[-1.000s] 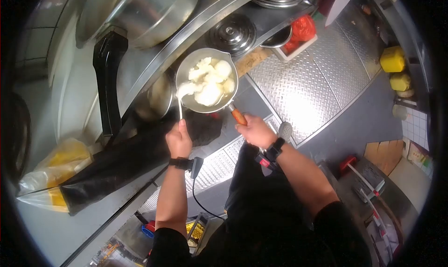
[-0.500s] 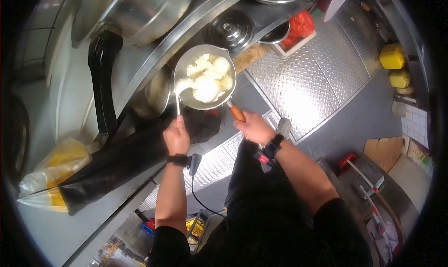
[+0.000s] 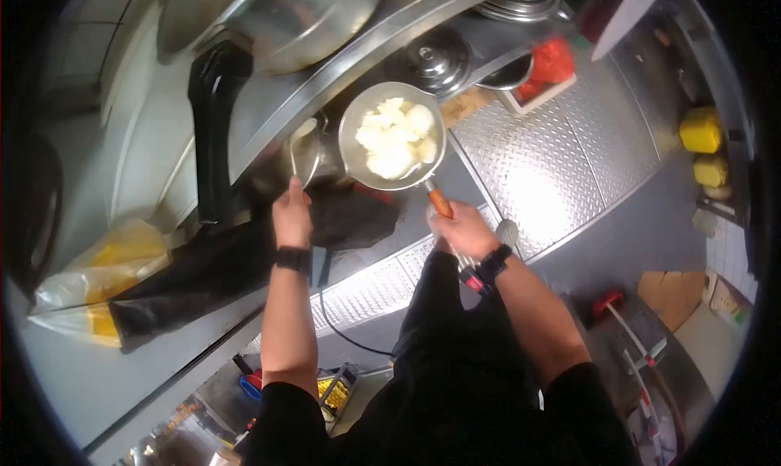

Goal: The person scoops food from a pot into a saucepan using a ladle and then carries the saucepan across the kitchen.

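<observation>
My right hand (image 3: 465,228) is closed around the wooden handle (image 3: 439,203) of a small metal saucepan (image 3: 350,153). Pale, lumpy white pieces of food (image 3: 394,144) lie in the saucepan, bunched toward its middle. To the left, my left hand (image 3: 292,215) grips a light-coloured spoon (image 3: 296,153) by its handle, with the bowl end pointing up and away from me. That spoon is apart from the saucepan and overlaps a shiny metal vessel (image 3: 313,163) under the steel edge.
A large pot (image 3: 325,26) with a black handle (image 3: 213,132) stands at upper left. Close behind the saucepan is a metal lid (image 3: 429,59). A tray with a red bag (image 3: 553,63) sits beyond. Black sheeting (image 3: 203,271) and a yellowish plastic bag (image 3: 110,262) lie at left.
The spoon has gone from the saucepan's left rim to the left, over the metal vessel, with my left hand. The view has shifted, so the surroundings sit farther right.
</observation>
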Demonstrator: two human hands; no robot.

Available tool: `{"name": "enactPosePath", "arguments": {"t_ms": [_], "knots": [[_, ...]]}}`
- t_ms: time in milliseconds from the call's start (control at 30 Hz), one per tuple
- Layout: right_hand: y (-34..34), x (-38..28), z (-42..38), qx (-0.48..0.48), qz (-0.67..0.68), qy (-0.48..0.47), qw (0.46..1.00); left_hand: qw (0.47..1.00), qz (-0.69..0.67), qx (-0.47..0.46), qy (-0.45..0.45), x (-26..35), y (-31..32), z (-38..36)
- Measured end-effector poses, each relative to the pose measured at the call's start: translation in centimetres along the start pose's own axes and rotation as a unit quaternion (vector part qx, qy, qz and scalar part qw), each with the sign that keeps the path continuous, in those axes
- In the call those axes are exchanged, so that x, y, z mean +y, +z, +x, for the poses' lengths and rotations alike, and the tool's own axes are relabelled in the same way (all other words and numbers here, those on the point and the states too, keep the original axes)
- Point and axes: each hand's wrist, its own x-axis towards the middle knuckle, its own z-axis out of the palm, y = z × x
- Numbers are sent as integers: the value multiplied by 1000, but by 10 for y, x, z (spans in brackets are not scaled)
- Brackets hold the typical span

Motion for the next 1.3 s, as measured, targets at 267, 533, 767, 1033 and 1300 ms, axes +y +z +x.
{"name": "enactPosePath", "arguments": {"t_ms": [267,533,767,1033,1300], "knots": [[-15,-21,-12,-22,53,98,993,741,636,-68,205,-96,-50,221],[-21,-25,-17,18,44,114,992,809,482,76,329,-117,-31,297],[-15,-5,-15,38,52,114,991,859,449,5,246,-96,-36,335],[-10,2,-13,44,87,126,987,830,502,-27,242,-108,-68,381],[-12,12,-17,55,87,108,989,804,534,-35,259,-121,-70,400]]}}
